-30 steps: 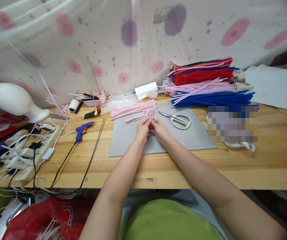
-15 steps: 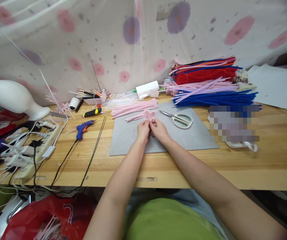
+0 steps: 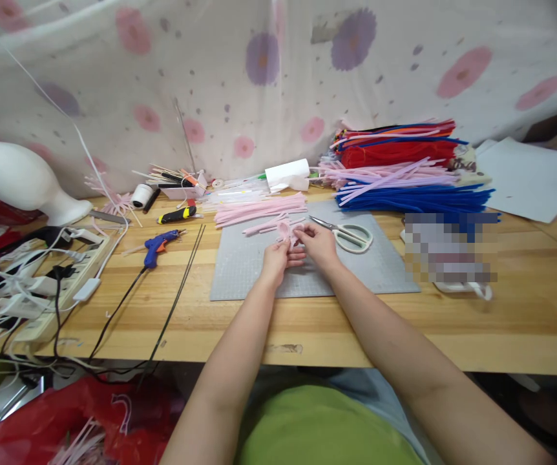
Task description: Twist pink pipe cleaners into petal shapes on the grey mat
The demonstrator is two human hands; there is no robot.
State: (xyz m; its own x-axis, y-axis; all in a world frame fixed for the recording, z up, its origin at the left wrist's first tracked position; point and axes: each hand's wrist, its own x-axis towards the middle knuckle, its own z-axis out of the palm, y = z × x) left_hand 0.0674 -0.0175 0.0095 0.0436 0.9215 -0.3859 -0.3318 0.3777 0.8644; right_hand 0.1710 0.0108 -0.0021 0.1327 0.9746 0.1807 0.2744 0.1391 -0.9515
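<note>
Above the grey cutting mat (image 3: 240, 271), a small looped shape of pink pipe cleaner (image 3: 284, 230) is held between my hands. My left hand (image 3: 278, 258) pinches its base between thumb and forefinger, with the other fingers stretched out underneath. On the shape's right side, the fingertips of my right hand (image 3: 319, 244) close on one of its loops. Scissors (image 3: 351, 237) with pale handles lie just right of my right hand, blades pointing left. Beyond my hands lies a row of loose pink pipe cleaners (image 3: 259, 210).
Blue pipe cleaners (image 3: 414, 199) and red ones (image 3: 399, 155) are stacked at the back right. A blue glue gun (image 3: 155, 247) and a yellow-black utility knife (image 3: 176, 214) lie left of the mat. A power strip (image 3: 70, 284) with tangled cords sits far left, near a white foam head (image 3: 11, 174).
My right hand has shifted up and right on the pink shape, away from my left hand. My left fingers have spread beneath it, and the loops have turned. The view has shifted slightly.
</note>
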